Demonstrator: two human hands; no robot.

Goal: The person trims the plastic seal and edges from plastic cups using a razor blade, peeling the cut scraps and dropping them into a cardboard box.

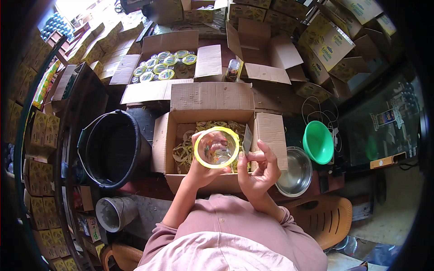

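Note:
My left hand (198, 172) is wrapped round a clear plastic cup (209, 156) with a bright yellow rim, its round end turned up towards me. Close to the right side of that rim, my right hand (258, 174) has its thumb and forefinger drawn together, the other fingers curled. Whatever is in this pinch is too small to tell. A thin greyish flat piece (247, 137) shows just above these fingers; whether they touch it I cannot tell. Below both hands stands an open cardboard box (212, 100), with many curled yellowish strips (183, 147) inside.
A black bucket (92, 153) stands left, above a grey pail (105, 214). On the right are a green bowl (318, 142) and a metal bowl (294, 174). Behind are a box of lidded cups (165, 67), a jar (232, 70) and another open carton (255, 36). An orange chair (334, 217) is lower right.

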